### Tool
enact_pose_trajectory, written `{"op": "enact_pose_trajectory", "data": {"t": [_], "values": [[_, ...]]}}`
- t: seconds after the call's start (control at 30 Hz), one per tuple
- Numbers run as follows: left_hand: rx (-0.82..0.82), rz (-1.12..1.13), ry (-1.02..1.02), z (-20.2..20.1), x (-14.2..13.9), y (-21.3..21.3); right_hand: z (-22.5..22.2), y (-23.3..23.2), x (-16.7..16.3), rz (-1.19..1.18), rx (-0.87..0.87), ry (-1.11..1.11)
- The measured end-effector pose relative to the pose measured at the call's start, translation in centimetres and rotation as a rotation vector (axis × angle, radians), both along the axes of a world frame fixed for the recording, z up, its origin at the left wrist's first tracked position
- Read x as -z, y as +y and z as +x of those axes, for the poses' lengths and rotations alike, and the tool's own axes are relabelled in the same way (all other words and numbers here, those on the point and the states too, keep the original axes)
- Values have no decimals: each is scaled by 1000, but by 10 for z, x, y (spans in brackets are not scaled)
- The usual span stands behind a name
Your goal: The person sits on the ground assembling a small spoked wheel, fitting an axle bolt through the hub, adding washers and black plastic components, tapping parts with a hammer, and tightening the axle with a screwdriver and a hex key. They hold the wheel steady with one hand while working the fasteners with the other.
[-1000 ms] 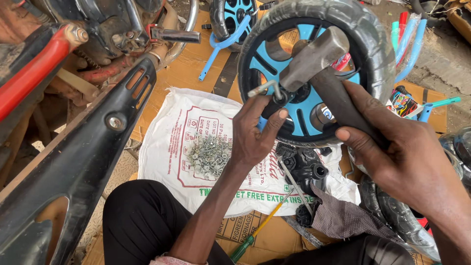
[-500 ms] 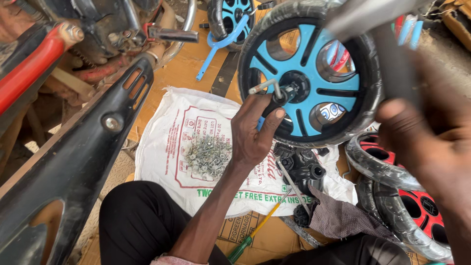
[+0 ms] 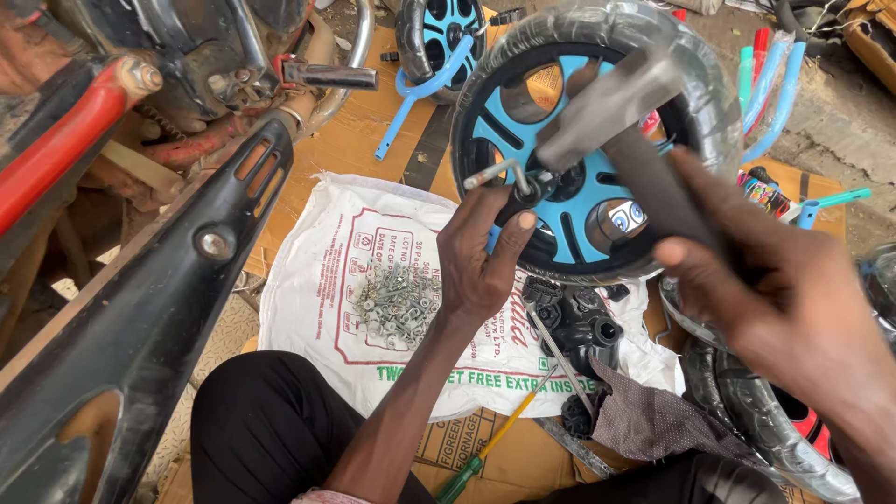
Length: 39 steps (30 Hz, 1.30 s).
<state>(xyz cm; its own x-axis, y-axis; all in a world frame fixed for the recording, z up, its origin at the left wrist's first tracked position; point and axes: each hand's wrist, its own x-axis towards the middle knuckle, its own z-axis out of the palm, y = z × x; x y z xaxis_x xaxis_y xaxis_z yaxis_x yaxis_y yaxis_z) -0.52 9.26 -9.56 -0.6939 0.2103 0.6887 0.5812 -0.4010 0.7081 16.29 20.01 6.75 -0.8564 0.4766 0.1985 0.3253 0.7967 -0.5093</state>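
Left hand (image 3: 485,266) pinching axle bolt (image 3: 499,173) at blue wheel (image 3: 583,140) hub; right hand (image 3: 793,308) clamped on hammer (image 3: 621,121). Driving step; squarely aimed blow needed next.

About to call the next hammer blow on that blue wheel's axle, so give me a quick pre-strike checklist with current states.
1. Right hand grips hammer: ok.
2. Left hand steadies metal axle at hub: ok.
3. Left fingertips away from strike path: not ok, right beside axle.
4. Blue wheel braced upright: cannot tell.
5. Hammer head lined up with axle end: cannot tell, blurred.
6. Pile of screws on white sack, within reach: ok.
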Motion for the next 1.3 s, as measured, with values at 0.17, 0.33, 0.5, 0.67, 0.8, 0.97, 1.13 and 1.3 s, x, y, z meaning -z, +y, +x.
{"op": "enact_pose_trajectory", "data": {"t": [0.17, 0.33, 0.5, 0.67, 0.8, 0.97, 1.13, 1.3], "values": [[51, -32, -50, -4, 2, 4, 1, -20, 1, -47, 28, 313], [3, 9, 14, -5, 2, 2, -3, -9, 38, -99, 98, 57], [-32, -84, -58, -5, 5, -3, -3, -3, 34, -102, 35, 28], [33, -10, 4, -4, 8, 1, -7, -31, 6, 69, 80, 236], [41, -37, -19, -3, 8, 3, -14, -35, 14, 18, 67, 300], [10, -45, 19, -1, 7, 2, -4, -6, 20, 159, 82, -128], [51, -17, 35, 3, 10, 0, -10, -25, 2, 35, 149, -141], [70, -87, -22, 0, 10, 4, -13, -49, -18, 108, 128, 230]]}}
